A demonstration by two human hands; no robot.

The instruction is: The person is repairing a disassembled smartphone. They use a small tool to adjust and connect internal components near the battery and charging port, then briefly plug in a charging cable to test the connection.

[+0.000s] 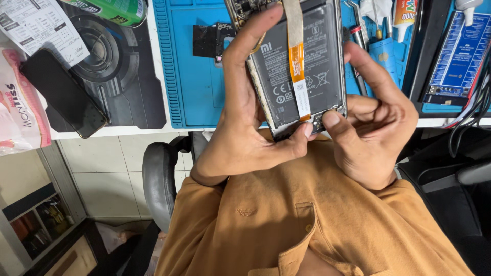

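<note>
Opened phone (pixel 299 66) ×1 | left hand (pixel 245 128), right hand (pixel 373 128) ×2 holding

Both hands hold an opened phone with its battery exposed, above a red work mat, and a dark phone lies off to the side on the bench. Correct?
Not quite: the head view shows the work mat is blue, not red. Both the left hand and right hand do hold the opened phone, and the dark phone lies aside.

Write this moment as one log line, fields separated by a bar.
left hand: holds opened phone | right hand: thumb at its bottom edge | battery, orange flex cable exposed | below: blue mat
</note>
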